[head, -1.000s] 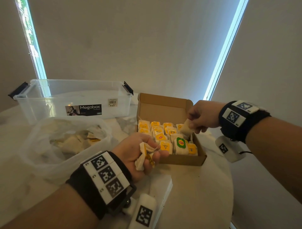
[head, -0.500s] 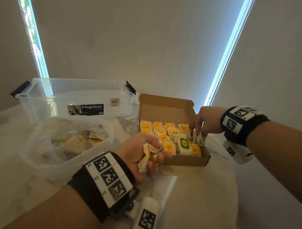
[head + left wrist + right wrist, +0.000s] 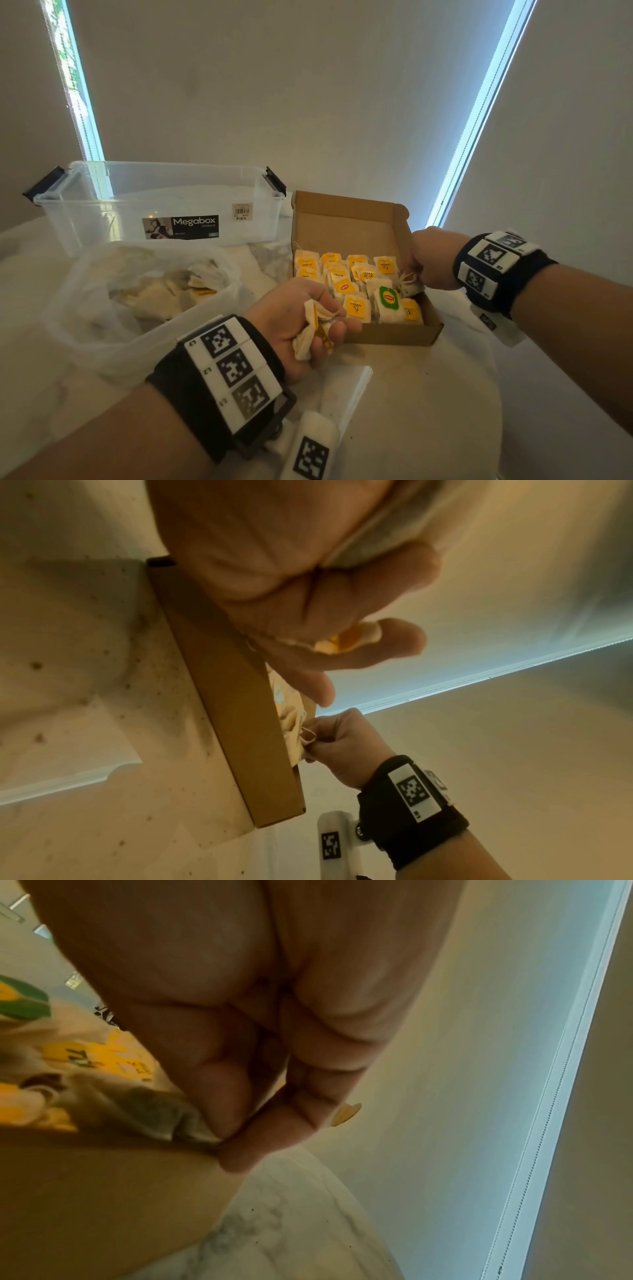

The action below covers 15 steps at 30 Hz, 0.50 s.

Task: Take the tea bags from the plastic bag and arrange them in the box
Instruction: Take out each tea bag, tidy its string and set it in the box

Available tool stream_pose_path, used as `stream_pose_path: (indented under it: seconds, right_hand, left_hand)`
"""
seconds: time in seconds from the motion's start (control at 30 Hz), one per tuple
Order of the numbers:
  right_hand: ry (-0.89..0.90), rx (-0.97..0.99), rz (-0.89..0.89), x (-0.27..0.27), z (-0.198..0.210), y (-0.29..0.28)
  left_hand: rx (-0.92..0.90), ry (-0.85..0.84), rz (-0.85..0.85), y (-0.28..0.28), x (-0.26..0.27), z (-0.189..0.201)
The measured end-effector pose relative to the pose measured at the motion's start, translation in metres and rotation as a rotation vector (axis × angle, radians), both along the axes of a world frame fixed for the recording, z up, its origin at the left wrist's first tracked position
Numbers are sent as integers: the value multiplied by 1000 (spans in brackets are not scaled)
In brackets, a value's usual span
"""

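Your left hand (image 3: pixel 301 318) clutches a bunch of tea bags (image 3: pixel 313 330) before the box (image 3: pixel 390 334); your right hand (image 3: pixel 430 260) pinches one tea bag (image 3: pixel 409 286) at its right wall.

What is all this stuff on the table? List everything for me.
cardboard box: one, brown, open, centre of table
tea bags in the box: many, white with yellow tags, one green tag, in rows
plastic bag: one, clear, left of the box, more tea bags inside
storage tub: one, clear, black clips, behind the plastic bag
table: one, pale marble
left hand: grip holds crumpled tea bags before the box
right hand: pinches a tea bag at the box's right wall
wristbands: two, black, white markers
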State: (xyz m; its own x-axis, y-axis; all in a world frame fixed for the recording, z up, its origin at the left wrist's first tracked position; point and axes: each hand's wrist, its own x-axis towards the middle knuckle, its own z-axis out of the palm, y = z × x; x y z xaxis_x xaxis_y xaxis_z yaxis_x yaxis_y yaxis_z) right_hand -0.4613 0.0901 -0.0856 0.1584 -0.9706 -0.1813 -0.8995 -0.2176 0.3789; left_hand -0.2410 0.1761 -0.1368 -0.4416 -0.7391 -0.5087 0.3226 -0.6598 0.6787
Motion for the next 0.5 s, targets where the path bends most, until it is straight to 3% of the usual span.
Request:
stream_pose_path:
  seconds: [0.27,0.5]
  right_hand:
    - [-263,-44,-38,2,28,2]
    - [-248,33,-27,19,26,-14]
  left_hand:
    - [-10,-33,1,-1,1,2]
    - [-9,-50,6,1,0,3]
